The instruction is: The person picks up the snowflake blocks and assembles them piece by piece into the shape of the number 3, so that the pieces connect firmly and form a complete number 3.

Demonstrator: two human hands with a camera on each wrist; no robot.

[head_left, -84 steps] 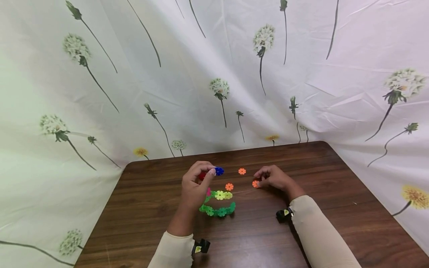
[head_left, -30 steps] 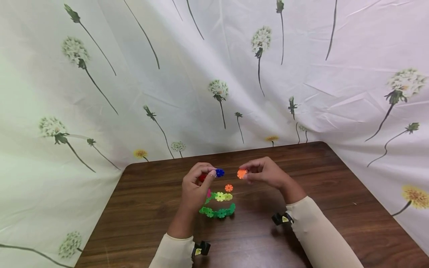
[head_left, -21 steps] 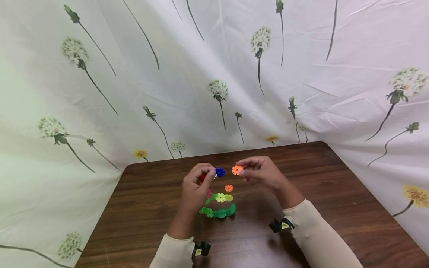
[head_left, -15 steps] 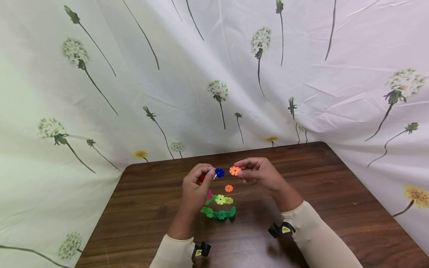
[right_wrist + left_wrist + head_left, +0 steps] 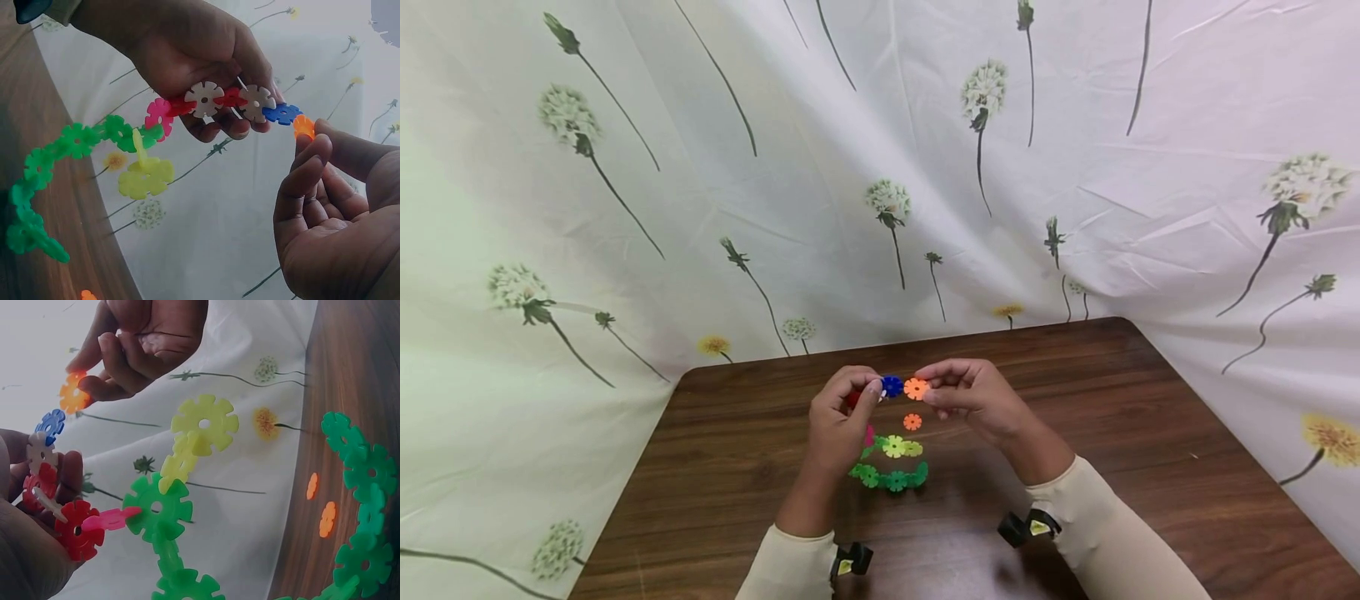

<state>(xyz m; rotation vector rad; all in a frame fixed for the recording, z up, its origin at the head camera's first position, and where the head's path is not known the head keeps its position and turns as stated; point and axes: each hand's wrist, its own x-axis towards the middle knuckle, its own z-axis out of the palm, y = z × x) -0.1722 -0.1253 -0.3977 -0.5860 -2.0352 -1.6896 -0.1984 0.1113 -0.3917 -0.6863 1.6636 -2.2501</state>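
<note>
My left hand (image 5: 837, 421) grips a chain of interlocking flower-shaped plastic discs by its red and white discs (image 5: 204, 100). At the chain's end a blue disc (image 5: 892, 386) juts past the fingertips. My right hand (image 5: 988, 402) pinches an orange disc (image 5: 916, 388) between thumb and index finger, its edge right at the blue disc's edge. From the gripped part the chain runs through a pink disc (image 5: 159, 119) into a long curve of green discs (image 5: 364, 556). Two yellow discs (image 5: 205, 424) branch off a green one.
Below the hands, a loose orange disc (image 5: 912, 422) lies on the dark wood table (image 5: 715, 467); the left wrist view shows another orange disc (image 5: 312, 485) beside it. A white cloth with dandelion prints (image 5: 820, 208) hangs behind the table.
My right hand has picked an orange disc off the table and carried it left and up to the blue disc. The left hand has stayed nearly still with the chain.
</note>
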